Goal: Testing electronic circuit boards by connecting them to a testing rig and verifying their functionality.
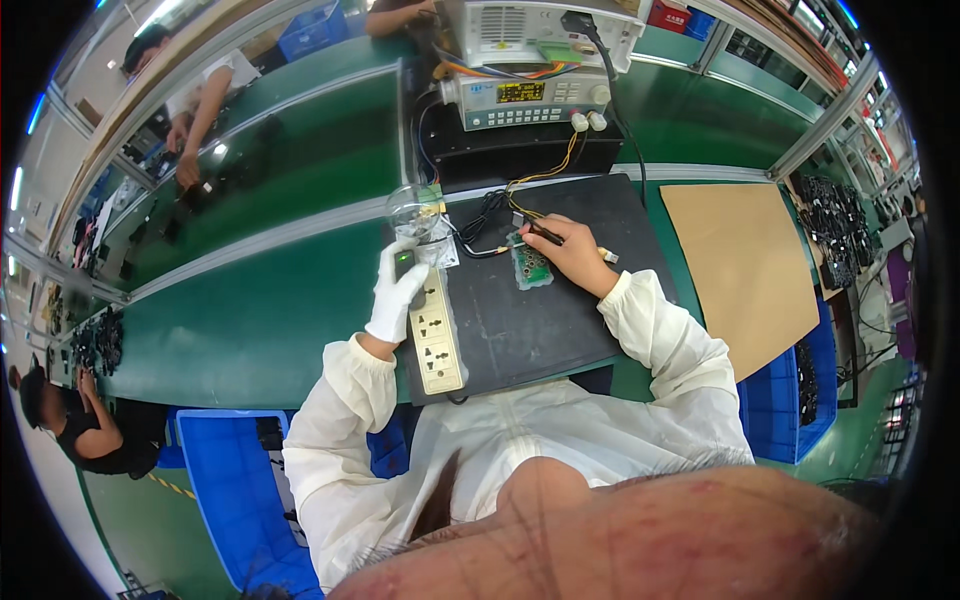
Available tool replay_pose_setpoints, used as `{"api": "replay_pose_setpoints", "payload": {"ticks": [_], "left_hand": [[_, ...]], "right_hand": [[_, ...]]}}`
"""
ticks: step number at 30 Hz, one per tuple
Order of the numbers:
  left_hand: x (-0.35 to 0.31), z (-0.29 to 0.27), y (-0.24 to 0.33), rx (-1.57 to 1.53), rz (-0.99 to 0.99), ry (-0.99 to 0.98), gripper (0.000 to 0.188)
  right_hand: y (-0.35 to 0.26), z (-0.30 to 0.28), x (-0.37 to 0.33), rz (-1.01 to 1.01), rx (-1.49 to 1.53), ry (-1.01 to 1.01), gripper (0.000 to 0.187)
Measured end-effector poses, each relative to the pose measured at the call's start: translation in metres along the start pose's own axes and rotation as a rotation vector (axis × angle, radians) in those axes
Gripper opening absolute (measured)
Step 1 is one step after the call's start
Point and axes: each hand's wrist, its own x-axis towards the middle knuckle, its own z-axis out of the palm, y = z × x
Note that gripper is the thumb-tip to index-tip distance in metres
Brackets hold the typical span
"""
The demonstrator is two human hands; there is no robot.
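Note:
My left hand (392,295), in a white glove, is closed around a small black adapter (404,262) with a green light, at the far end of a cream power strip (438,350). Whether the adapter sits in a socket is hidden. My bare right hand (574,254) pinches a dark plug-like piece (543,233) just above a green circuit board (532,268) lying on the black mat (520,335). A cable with a pale plug (608,255) shows beside the right wrist. A clear round glass-like object (408,208) stands beyond my left hand.
Past the mat, a bench power supply (530,98) with a lit display sends yellow and black wires toward the board. Cardboard (742,265) lies at right. Blue bins (225,500) flank me, one holding black parts. Co-workers sit at left (85,420) and across the bench (205,100).

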Motion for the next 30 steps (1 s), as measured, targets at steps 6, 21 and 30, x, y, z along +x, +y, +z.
{"api": "replay_pose_setpoints", "payload": {"ticks": [6, 21, 30], "left_hand": [[-0.007, 0.003, 0.007, -0.095, -0.076, 0.007, 0.055], [-0.003, -0.009, 0.001, -0.027, -0.079, -0.060, 0.070], [-0.005, -0.010, 0.001, 0.018, -0.055, -0.072, 0.074]], "right_hand": [[0.001, 0.007, -0.003, -0.220, -0.193, 0.034, 0.019], [0.005, -0.005, 0.001, 0.045, 0.202, -0.074, 0.018], [0.012, -0.013, 0.004, -0.011, 0.234, -0.175, 0.019]]}}
